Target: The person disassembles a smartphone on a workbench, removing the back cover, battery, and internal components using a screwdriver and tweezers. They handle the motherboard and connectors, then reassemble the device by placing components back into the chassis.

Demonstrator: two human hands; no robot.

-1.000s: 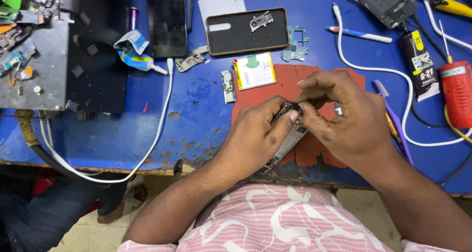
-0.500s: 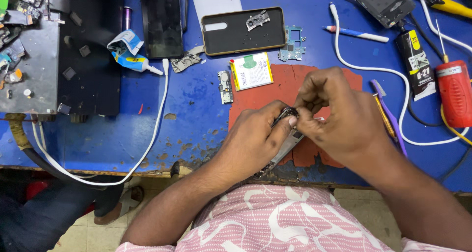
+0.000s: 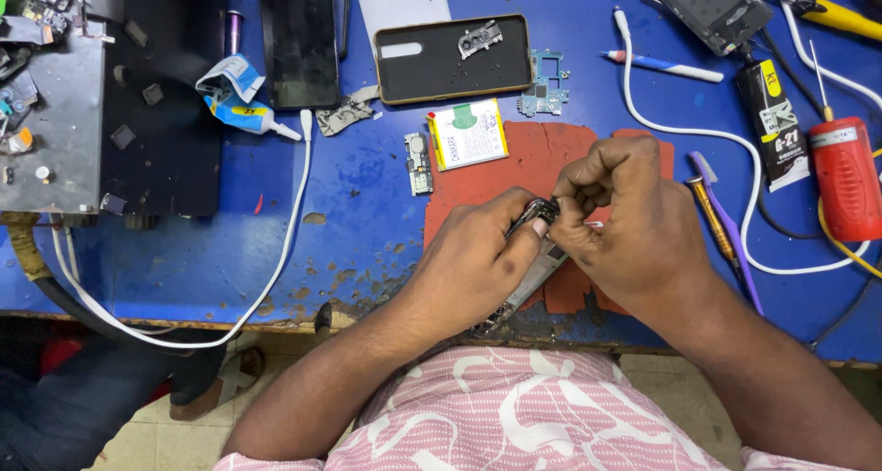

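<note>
Both hands meet over a red mat point(image 3: 542, 154) on a blue workbench point(image 3: 367, 204). My left hand point(image 3: 482, 250) grips a dark phone frame point(image 3: 528, 283) held tilted on its edge, thumb and fingers around its top end. My right hand point(image 3: 620, 218) is closed with its fingertips pinched at the top of that frame; whatever it pinches is too small to make out. A small white battery point(image 3: 467, 133) lies on the mat's far left corner.
A phone back cover point(image 3: 452, 59), a small circuit board point(image 3: 544, 85), a narrow board point(image 3: 419, 163), a glue tube point(image 3: 241, 108) and a white cable point(image 3: 285, 241) lie to the left and behind. A red bottle point(image 3: 845, 177), a black tube point(image 3: 774, 126), a purple brush point(image 3: 726, 223) and a pen point(image 3: 661, 65) lie right.
Both hands stay together on the phone frame, with only small finger movements at its top end. The camera has shifted slightly.
</note>
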